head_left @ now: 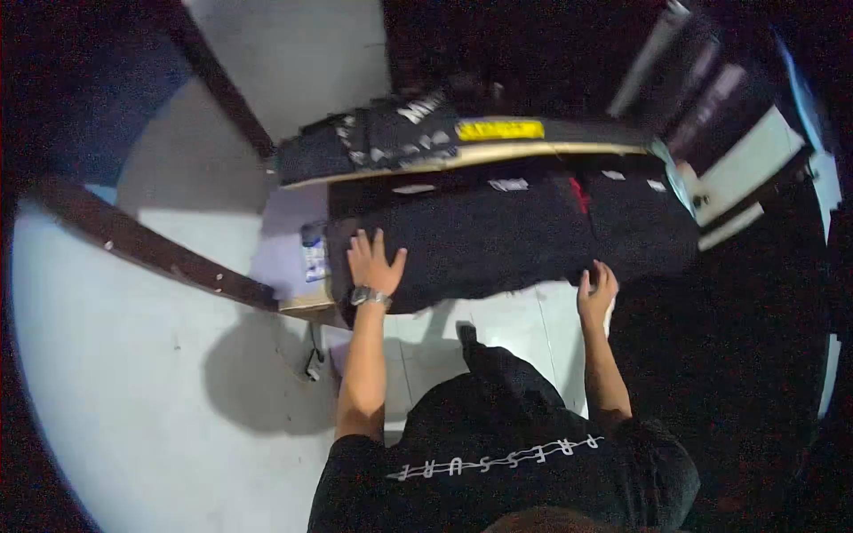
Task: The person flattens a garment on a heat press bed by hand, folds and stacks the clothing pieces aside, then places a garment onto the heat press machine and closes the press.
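Note:
A wide black cloth (480, 240) covers most of the narrow table and hangs a little over its near edge. Flat on its left end lies my left hand (375, 269), open with fingers spread, a watch (369, 297) on the wrist. My right hand (600, 295) touches the cloth's near edge toward the right; its thumb and fingers are apart and slightly bent. Small white labels (508, 185) show along the cloth's far side, and a red strip (579, 194) lies right of its middle.
Behind the cloth are a dark printed bundle (400, 135) and a yellow label (500, 131). A blue-and-white packet (314, 258) sits at the table's left end. Dark beams (160, 253) extend left. A cable (313, 360) hangs below the left corner.

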Demonstrator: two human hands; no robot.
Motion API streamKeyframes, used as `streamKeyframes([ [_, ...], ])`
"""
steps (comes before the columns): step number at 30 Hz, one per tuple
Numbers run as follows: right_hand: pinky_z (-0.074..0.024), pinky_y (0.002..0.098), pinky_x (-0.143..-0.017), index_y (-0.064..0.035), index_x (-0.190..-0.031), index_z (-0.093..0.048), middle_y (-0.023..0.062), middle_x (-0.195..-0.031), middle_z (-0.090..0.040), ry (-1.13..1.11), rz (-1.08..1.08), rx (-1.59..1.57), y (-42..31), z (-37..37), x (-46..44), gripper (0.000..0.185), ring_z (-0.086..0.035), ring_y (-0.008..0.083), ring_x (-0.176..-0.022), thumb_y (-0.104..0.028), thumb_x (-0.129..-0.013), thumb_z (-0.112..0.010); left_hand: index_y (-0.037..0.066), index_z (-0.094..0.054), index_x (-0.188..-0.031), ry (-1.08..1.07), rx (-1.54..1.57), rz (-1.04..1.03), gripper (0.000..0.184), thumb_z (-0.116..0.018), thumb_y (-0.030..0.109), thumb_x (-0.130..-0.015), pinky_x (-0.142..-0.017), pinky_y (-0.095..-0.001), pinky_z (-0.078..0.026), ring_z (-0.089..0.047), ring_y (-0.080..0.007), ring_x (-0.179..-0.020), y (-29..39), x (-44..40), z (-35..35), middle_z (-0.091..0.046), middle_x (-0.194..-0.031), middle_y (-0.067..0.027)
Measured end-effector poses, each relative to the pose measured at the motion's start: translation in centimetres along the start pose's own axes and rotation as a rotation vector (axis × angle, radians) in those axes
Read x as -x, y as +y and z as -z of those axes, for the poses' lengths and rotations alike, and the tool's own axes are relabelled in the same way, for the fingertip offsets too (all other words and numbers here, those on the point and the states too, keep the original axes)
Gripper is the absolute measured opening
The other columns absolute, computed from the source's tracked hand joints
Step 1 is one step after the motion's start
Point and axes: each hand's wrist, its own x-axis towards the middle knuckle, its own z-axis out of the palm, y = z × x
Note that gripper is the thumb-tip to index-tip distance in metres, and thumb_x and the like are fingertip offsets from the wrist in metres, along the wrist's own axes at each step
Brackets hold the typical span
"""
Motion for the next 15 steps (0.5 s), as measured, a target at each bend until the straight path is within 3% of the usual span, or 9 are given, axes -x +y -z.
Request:
streamKeyframes([
  [4,-0.0415,0.0464,-0.097,-0.0077,-0.118,-0.064,0.0147,-0.119,-0.062,-0.074,0.057,-0.163,-2.8,-6.6,-8.9,0.033,-0.057,0.0344,-0.112,-0.028,-0.093,-0.062,0.011,-0.043,-0.148,-0.011,-0.006,0.118,0.073,-0.046,0.06,-0.094,-0.12,-0.0534,-0.015,-0.018,-0.0455,-0.147,0.3,-4.4,-1.7,-0.028,-0.156,-0.0288],
  [5,-0.0429,0.048,-0.095,-0.008,-0.12,-0.064,0.0154,-0.119,-0.062,-0.136,0.023,-0.121,-2.7,-8.4,-10.4,0.037,-0.058,0.0351,-0.111,-0.033,-0.093,-0.061,0.009,-0.05,-0.142,0.108,-0.08,0.089,0.067,-0.049,0.055,-0.093,-0.115,-0.0536,-0.026,-0.032,-0.0461,-0.14,-0.2,-5.6,-3.3,-0.039,-0.148,-0.0297],
  [8,-0.0461,0.0515,-0.092,-0.0079,-0.123,-0.063,0.0176,-0.121,-0.062,-0.383,-0.088,0.131,-6.0,-11.8,-14.7,0.048,-0.058,0.0376,-0.112,-0.043,-0.091,-0.059,0.005,-0.058,-0.131,0.081,-0.057,0.207,0.059,-0.058,0.047,-0.089,-0.1,-0.053,-0.039,-0.049,-0.0413,-0.121,-1.4,-8.4,-1.6,-0.052,-0.134,-0.0243],
  [9,-0.047,0.0525,-0.092,-0.0076,-0.124,-0.063,0.0183,-0.123,-0.061,-0.476,-0.14,0.231,-6.4,-12.3,-15.8,0.051,-0.058,0.0384,-0.113,-0.046,-0.091,-0.058,0.003,-0.063,-0.116,0.184,-0.118,0.189,0.049,-0.062,0.042,-0.086,-0.085,-0.0504,-0.046,-0.055,-0.0367,-0.103,-1.4,-9.3,-1.9,-0.059,-0.118,-0.0203],
  [12,-0.049,0.0525,-0.092,-0.0073,-0.125,-0.063,0.0211,-0.124,-0.063,-0.481,-0.215,0.186,-5.3,-15.8,-19.0,0.056,-0.061,0.0398,-0.112,-0.05,-0.089,-0.059,0.003,-0.064,-0.107,0.294,-0.13,0.241,0.044,-0.062,0.041,-0.086,-0.081,-0.0511,-0.048,-0.058,-0.0386,-0.1,-2.1,-10.8,-3.3,-0.062,-0.111,-0.0213],
  [13,-0.0499,0.0497,-0.093,-0.0061,-0.122,-0.064,0.0234,-0.121,-0.065,-0.58,-0.248,0.075,-5.6,-15.4,-20.1,0.054,-0.064,0.0399,-0.109,-0.049,-0.089,-0.06,0.003,-0.065,-0.095,0.446,-0.183,0.21,0.037,-0.062,0.039,-0.086,-0.072,-0.051,-0.05,-0.062,-0.038,-0.09,-2.5,-11.4,-3.9,-0.067,-0.095,-0.0191],
  [15,-0.0504,0.0481,-0.092,-0.0061,-0.121,-0.064,0.0234,-0.118,-0.066,-0.585,-0.256,0.03,-5.6,-16.0,-20.7,0.053,-0.064,0.0394,-0.108,-0.048,-0.089,-0.061,0.004,-0.066,-0.089,0.38,-0.136,0.232,0.033,-0.061,0.038,-0.087,-0.07,-0.0504,-0.051,-0.064,-0.037,-0.083,-3.3,-11.6,-4.8,-0.068,-0.085,-0.0171],
])
